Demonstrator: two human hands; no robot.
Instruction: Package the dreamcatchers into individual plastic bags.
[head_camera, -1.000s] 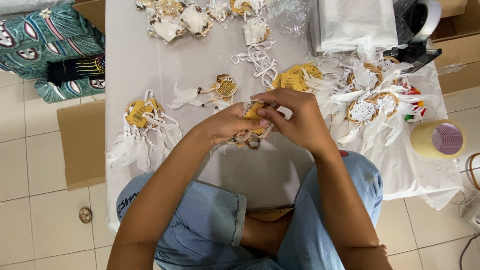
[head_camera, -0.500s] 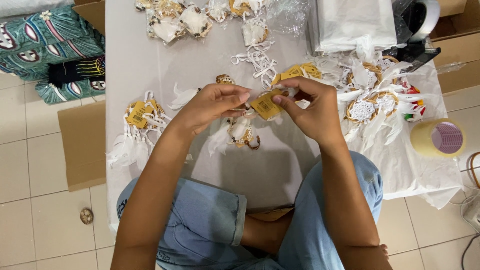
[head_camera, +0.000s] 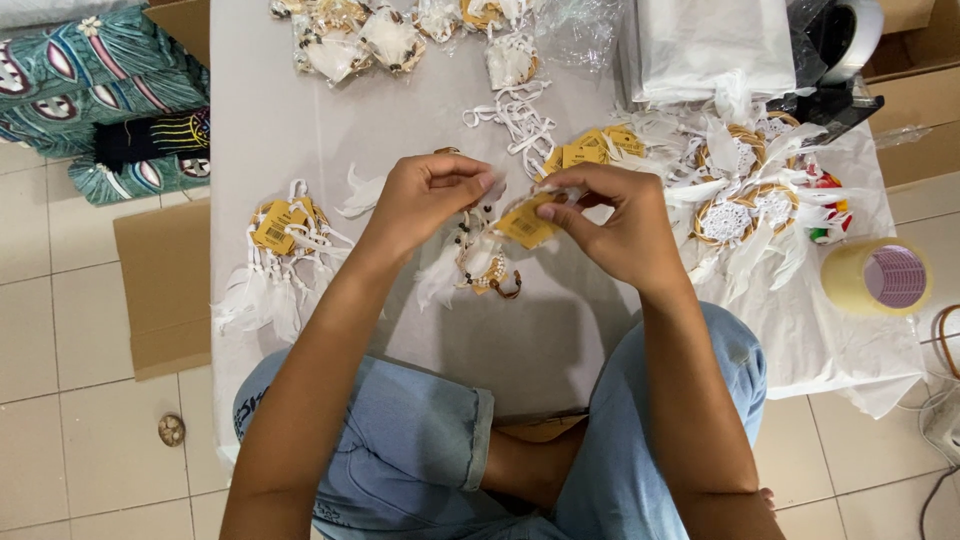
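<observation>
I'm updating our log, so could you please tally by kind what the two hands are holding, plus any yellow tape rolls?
yellow tag: 1, pinched in the right hand
feathered dreamcatcher: 1, hanging from the left hand
yellow tape roll: 1
Total: 3

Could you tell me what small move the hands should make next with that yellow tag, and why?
Probably draw the tag closer to the dreamcatcher. The right hand pinches the tag while the left hand holds something fine above the dreamcatcher, and the two look not yet joined.
</observation>
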